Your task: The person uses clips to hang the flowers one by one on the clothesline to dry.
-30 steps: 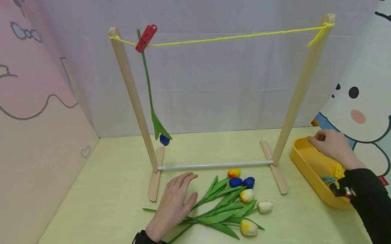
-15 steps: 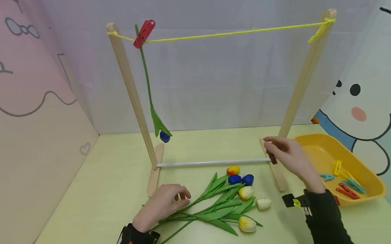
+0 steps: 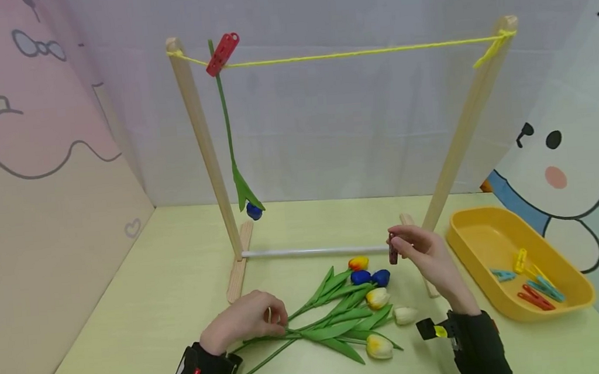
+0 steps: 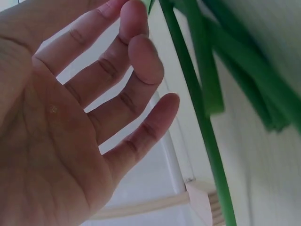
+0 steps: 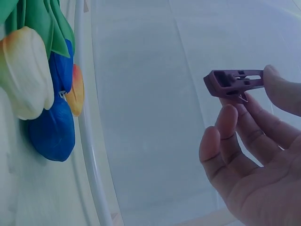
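Observation:
With its thumb and fingertips, my left hand (image 3: 252,320) pinches a green tulip stem (image 4: 195,56) at the lower left of the bunch; the exact contact is partly cut off in the left wrist view. Tulips (image 3: 336,319) with white, yellow, blue and orange heads lie on the table. My right hand (image 3: 432,259) holds a dark red clothespin (image 5: 235,82) between thumb and fingers, above the right end of the white bar. One blue tulip (image 3: 228,128) hangs head down from the yellow string (image 3: 352,54), held by a red clothespin (image 3: 223,54).
Wooden posts (image 3: 204,153) carry the string, joined low down by a white bar (image 3: 310,251). At the right stands a yellow tray (image 3: 475,273) with several coloured clothespins (image 3: 536,297). A light wall closes the back of the table.
My right hand has come left from the tray, bringing a dark red clothespin. My left hand has drawn back slightly toward the stems, and its fingers have closed on one.

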{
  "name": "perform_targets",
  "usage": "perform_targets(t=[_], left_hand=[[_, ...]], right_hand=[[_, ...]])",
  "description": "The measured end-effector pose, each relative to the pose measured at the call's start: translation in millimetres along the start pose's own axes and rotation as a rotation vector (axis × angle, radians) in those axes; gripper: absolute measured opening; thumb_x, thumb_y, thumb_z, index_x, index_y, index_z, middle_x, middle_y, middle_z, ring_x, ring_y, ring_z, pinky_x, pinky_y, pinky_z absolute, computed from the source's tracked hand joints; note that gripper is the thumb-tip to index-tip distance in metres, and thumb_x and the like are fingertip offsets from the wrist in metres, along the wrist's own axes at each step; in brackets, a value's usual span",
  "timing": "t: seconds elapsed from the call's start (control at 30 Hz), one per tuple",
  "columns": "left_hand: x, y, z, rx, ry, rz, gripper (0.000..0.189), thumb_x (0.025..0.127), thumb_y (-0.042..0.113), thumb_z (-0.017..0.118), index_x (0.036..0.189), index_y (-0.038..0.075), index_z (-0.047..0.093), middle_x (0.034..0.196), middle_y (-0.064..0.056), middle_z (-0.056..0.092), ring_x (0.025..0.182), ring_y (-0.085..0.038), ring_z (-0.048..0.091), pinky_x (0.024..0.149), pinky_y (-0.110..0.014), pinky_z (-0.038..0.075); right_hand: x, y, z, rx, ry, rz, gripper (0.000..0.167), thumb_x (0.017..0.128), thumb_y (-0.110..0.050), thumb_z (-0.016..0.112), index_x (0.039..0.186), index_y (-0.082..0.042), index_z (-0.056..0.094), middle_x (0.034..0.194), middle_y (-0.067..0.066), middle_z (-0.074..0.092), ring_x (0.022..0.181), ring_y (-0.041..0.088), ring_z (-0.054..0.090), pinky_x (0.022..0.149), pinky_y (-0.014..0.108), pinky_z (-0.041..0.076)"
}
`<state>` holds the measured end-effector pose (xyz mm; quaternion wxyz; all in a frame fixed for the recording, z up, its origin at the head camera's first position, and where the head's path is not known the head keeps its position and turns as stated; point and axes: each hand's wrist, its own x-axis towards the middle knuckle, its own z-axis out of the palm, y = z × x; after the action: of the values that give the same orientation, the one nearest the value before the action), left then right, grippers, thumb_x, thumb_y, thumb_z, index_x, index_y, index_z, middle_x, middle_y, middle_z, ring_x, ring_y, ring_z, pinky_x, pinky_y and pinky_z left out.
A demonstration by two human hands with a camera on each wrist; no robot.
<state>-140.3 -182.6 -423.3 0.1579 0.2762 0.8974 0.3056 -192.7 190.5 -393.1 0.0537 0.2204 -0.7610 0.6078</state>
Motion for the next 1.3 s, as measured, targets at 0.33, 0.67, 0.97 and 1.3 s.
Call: perform_targets(t=[0.33,0.67,0.97,1.3], left_hand=[[4.0,10.7,11.1,0.175,0.008,-0.028,0.016,0.076,0.021,0.088,0.076,0.025,0.073,0.068,0.017,0.058,0.063,0.003,0.048,0.062,-0.019,0.039],[5.0,9.4,9.2,0.181,0.020,-0.017,0.014,0.087,0.019,0.078,0.078,0.024,0.069,0.073,0.018,0.062,0.064,0.004,0.049,0.062,-0.019,0.041],[3.5,4.8,2.2,0.121,0.098,0.088,0.010,0.096,0.013,0.068,0.100,0.013,0.077,0.094,0.003,0.076,0.083,-0.003,0.067,0.074,-0.021,0.055],[4.7,5.2,4.5,0.375,0.391,0.255,0.007,0.091,0.012,0.072,0.093,0.017,0.077,0.092,0.004,0.062,0.089,-0.012,0.051,0.077,-0.023,0.046]], right_hand=[[-3.6,-7,0,-0.041,0.170,-0.007,0.030,0.103,-0.005,0.053,0.132,-0.002,0.061,0.110,-0.022,0.067,0.086,-0.002,0.067,0.079,0.012,0.055],[-3.7,-8,-5,-0.070,0.165,-0.061,0.031,0.102,0.000,0.053,0.132,0.002,0.062,0.114,-0.025,0.066,0.085,-0.001,0.066,0.077,0.013,0.056],[-6.0,-10,-11,-0.115,0.168,-0.025,0.032,0.104,-0.006,0.053,0.133,0.005,0.059,0.106,-0.022,0.068,0.086,-0.001,0.068,0.079,0.013,0.056],[-8.4,-9,-14,-0.063,0.211,-0.027,0.029,0.103,-0.004,0.054,0.125,-0.016,0.067,0.101,-0.019,0.070,0.083,-0.001,0.067,0.076,0.012,0.055]])
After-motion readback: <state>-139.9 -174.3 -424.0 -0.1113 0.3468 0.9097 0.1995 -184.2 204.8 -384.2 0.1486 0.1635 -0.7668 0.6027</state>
